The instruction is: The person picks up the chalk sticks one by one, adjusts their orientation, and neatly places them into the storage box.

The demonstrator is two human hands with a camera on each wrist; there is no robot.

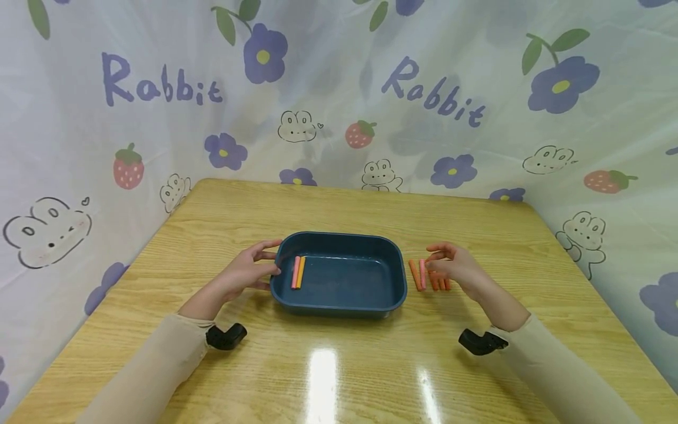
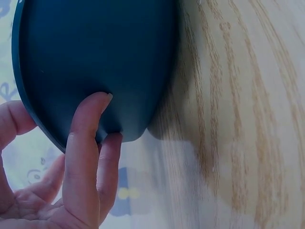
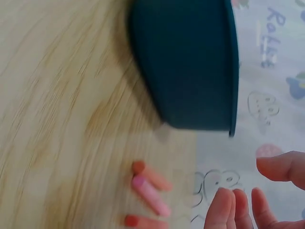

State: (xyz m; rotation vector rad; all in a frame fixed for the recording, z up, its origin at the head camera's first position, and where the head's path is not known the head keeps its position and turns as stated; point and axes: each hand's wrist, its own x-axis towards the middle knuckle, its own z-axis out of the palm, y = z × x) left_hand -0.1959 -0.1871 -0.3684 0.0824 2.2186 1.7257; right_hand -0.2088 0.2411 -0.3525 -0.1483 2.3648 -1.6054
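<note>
A dark blue oblong tub (image 1: 339, 309) stands on the table. Inside it, near the left end, a pink chalk stick (image 1: 295, 272) and a yellow one (image 1: 301, 272) lie side by side. My left hand (image 1: 246, 268) holds the tub's left end, one fingertip over the rim and others against the outer wall (image 2: 100, 57). Over several chalk sticks to the right of the tub hovers my right hand (image 1: 458, 270), fingers loosely bent, thumb and fingertips apart, nothing between them. Among those are an orange stick (image 1: 415, 275), a pink one (image 3: 151, 196) and reddish-orange ones (image 1: 441, 284), partly covered by the hand.
The wooden table (image 1: 339, 206) has a glossy top with bright reflections near the front. A printed curtain (image 1: 339, 88) with flowers and rabbits hangs behind it and along both sides. Each wrist carries a black camera mount (image 1: 226, 337).
</note>
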